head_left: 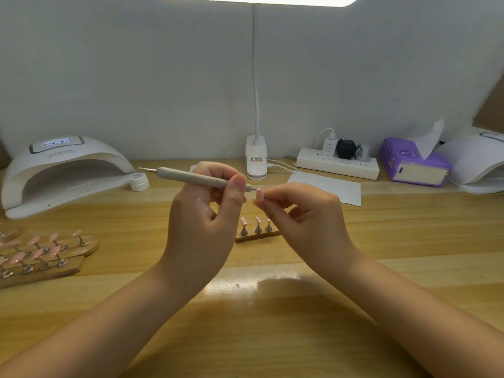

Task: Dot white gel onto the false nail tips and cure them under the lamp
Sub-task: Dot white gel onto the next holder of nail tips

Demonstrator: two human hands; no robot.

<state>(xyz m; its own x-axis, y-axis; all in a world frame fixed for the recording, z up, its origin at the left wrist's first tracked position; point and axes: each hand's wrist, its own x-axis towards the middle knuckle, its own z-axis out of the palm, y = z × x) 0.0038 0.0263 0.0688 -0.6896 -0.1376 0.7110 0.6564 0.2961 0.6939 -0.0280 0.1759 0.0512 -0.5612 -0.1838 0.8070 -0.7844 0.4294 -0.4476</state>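
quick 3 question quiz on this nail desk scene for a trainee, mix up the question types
1. True or false: the left hand holds the dotting pen.
2. Which hand pinches the false nail tip that the pen's end meets? A) left B) right C) neither
3. Fill in: the small white gel pot stands on the table beside the mouth of the curing ____.

Key:
1. True
2. B, the right hand
3. lamp
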